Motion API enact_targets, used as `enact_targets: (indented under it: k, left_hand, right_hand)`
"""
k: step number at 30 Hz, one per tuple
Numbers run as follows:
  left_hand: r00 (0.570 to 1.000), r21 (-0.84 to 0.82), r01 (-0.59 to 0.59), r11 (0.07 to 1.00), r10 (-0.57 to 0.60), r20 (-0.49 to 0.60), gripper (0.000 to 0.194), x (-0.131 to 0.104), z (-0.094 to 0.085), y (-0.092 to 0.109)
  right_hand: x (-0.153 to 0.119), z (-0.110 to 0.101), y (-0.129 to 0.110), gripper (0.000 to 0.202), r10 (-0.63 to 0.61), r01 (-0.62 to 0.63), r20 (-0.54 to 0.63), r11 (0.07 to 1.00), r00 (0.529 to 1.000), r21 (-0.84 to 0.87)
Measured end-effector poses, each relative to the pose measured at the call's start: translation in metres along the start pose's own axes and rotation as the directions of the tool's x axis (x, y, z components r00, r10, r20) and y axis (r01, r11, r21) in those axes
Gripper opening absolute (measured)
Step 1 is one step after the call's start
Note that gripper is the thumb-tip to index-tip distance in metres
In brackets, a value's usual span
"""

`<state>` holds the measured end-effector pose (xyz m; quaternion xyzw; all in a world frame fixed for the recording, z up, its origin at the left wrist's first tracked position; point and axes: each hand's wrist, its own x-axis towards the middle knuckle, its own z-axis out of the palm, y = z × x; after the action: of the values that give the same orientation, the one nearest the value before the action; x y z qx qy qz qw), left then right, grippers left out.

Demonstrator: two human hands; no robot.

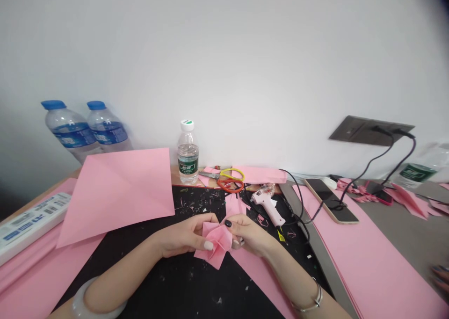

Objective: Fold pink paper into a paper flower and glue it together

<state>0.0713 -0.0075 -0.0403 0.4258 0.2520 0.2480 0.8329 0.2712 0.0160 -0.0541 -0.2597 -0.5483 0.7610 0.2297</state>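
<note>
A folded pink paper piece (216, 245) with pointed flaps is held between both hands over the black mat (168, 281). My left hand (187, 237) grips its left side, the thumb lying on top of the folds. At the upper right edge, my right hand (247, 232) pinches the paper between thumb and fingers; some of those fingers are hidden behind the thumb and paper. Beyond the hands lie scissors (231, 179) with yellow and red handles, and a pink glue gun (269, 206) to their right.
A small water bottle (188, 160) stands by the wall. Large pink sheets (122, 192) and a white box (33, 223) are at left. A phone (331, 199) rests on pink paper at right, near black cables (368, 162). Another person's fingers (440, 274) show at the right edge.
</note>
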Motion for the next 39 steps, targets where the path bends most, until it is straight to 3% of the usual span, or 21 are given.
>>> enact_targets:
  k: [5,9,11,14,16,17,19,21,25,34,36,39]
  left_hand:
    - [1.0,0.007,0.01,1.0,-0.01,0.01,0.043,0.0,0.001,-0.001]
    - [0.993,0.049,-0.063,0.997,0.067,-0.093,0.039,0.003,0.004,0.0]
    - [0.969,0.088,-0.141,0.986,0.156,-0.193,0.037,0.005,0.005,0.0]
    - [0.898,0.165,-0.24,0.957,0.283,-0.336,0.038,0.01,0.003,-0.001]
    - [0.85,0.21,-0.278,0.937,0.342,-0.401,0.04,0.013,0.001,-0.003]
    - [0.828,0.229,-0.291,0.929,0.365,-0.427,0.042,0.013,0.0,-0.003]
    - [0.795,0.27,-0.292,0.917,0.39,-0.465,0.047,0.014,-0.001,-0.004]
    - [0.762,0.328,-0.278,0.903,0.415,-0.498,0.049,0.014,-0.001,-0.004]
    - [0.721,0.418,-0.228,0.88,0.441,-0.534,0.049,0.014,0.0,-0.003]
    - [0.698,0.478,-0.183,0.859,0.456,-0.552,0.047,0.014,-0.002,-0.003]
    - [0.693,0.477,-0.188,0.858,0.461,-0.554,0.048,0.014,-0.001,-0.003]
    - [0.695,0.455,-0.198,0.868,0.451,-0.559,0.049,0.015,0.0,-0.003]
  right_hand:
    - [0.001,0.004,0.006,0.052,-0.046,0.035,-0.061,0.985,0.997,-0.167]
    - [0.002,0.0,-0.001,0.047,-0.166,0.047,-0.265,0.913,0.95,-0.406]
    - [0.0,-0.007,-0.011,0.036,-0.293,0.024,-0.419,0.842,0.859,-0.539]
    - [-0.009,-0.022,-0.025,0.011,-0.445,-0.09,-0.588,0.742,0.676,-0.665]
    - [-0.018,-0.033,-0.031,0.018,-0.509,-0.202,-0.646,0.675,0.568,-0.71]
    - [-0.023,-0.039,-0.032,0.027,-0.544,-0.415,-0.676,0.535,0.497,-0.736]
    - [-0.033,-0.05,-0.032,0.04,-0.517,-0.707,-0.737,0.309,0.436,-0.636]
    - [-0.039,-0.059,-0.03,0.043,-0.439,-0.771,-0.775,0.24,0.455,-0.59]
    - [-0.042,-0.067,-0.026,0.031,-0.34,-0.769,-0.803,0.266,0.489,-0.581]
    - [-0.042,-0.052,-0.044,0.03,-0.445,-0.752,-0.815,0.372,0.37,-0.544]
    - [-0.042,-0.049,-0.046,0.031,-0.514,-0.632,-0.762,0.45,0.395,-0.631]
    - [-0.039,-0.045,-0.042,0.031,-0.538,-0.256,-0.674,0.652,0.506,-0.713]
